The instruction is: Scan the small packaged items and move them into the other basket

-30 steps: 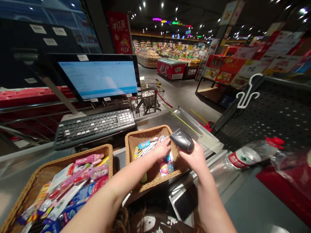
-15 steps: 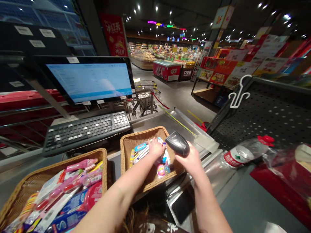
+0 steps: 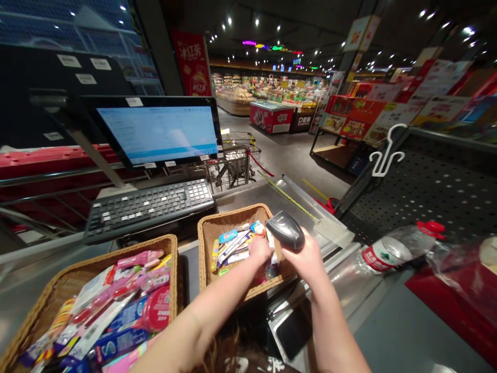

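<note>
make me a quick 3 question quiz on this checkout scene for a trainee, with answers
1. Which hand grips the handheld scanner?
2. True or false: the left hand is inside the basket on the picture's right.
3. Pick one. The bottle has a cap that is: (a) blue, (b) red, (c) green.

Key:
1. The right hand.
2. True.
3. (b)
</note>
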`<state>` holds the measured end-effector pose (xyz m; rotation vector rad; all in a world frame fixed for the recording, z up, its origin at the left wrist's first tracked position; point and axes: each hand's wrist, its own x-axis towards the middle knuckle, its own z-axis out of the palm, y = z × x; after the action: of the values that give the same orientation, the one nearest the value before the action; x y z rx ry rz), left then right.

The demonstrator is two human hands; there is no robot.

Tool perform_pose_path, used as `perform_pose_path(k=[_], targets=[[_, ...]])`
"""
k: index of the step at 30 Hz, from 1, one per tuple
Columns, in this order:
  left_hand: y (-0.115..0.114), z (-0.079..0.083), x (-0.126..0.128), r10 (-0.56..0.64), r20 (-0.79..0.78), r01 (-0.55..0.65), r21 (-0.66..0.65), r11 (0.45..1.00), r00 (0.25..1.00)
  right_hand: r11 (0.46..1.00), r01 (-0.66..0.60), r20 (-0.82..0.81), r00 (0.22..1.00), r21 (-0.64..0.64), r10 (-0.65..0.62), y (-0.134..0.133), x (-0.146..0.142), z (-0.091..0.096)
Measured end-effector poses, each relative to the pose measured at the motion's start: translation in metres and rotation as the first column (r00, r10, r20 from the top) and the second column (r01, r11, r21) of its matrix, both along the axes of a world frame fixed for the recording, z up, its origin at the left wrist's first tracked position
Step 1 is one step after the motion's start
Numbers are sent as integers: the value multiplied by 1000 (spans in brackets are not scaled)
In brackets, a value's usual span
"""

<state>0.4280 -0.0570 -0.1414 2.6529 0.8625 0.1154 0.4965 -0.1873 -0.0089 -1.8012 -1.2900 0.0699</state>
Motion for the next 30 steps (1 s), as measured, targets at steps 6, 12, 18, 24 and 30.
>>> perform_pose_path(k=[6, 12, 18, 24, 30], targets=[[29, 37, -32, 236, 75, -237, 4, 972, 969, 999, 44, -16, 999, 22, -44, -4, -1, -1], [41, 88, -97, 179, 225, -209, 118, 971, 958, 999, 15, -20, 1000, 36, -14, 3, -12, 3], [39, 122, -146, 124, 258, -187, 239, 953, 958, 998, -35, 26, 999, 51, 33, 11, -27, 7], [45, 141, -185, 155, 289, -234, 261, 937, 945, 992, -107, 95, 990, 68, 101, 20, -44, 17], [52, 152, -216, 221, 335, -321, 281, 905, 916, 971, -223, 143, 967, 89, 209, 33, -70, 27]])
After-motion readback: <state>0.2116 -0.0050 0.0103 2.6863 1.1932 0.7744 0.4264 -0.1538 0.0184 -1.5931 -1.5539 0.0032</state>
